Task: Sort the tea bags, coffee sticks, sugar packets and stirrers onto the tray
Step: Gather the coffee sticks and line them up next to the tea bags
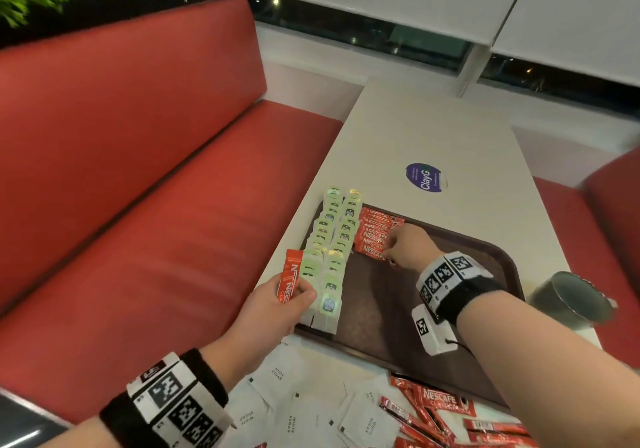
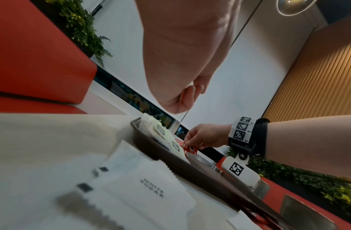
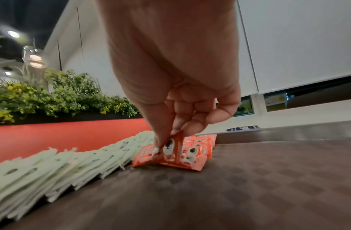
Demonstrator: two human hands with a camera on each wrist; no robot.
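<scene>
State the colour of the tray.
Dark brown tray, faintly checkered; the right wrist view shows it best.

Head view looks down from above, wrist views sit low and close, all sharing the tray (image 1: 398,312)

Our left hand (image 1: 277,303) grips a coffee stick (image 1: 290,279), arm angled forward (wrist banded). Our right hand (image 1: 407,246) reaches farther ahead, fingers (image 3: 190,124) pinching another stick's (image 3: 171,145) end.
</scene>
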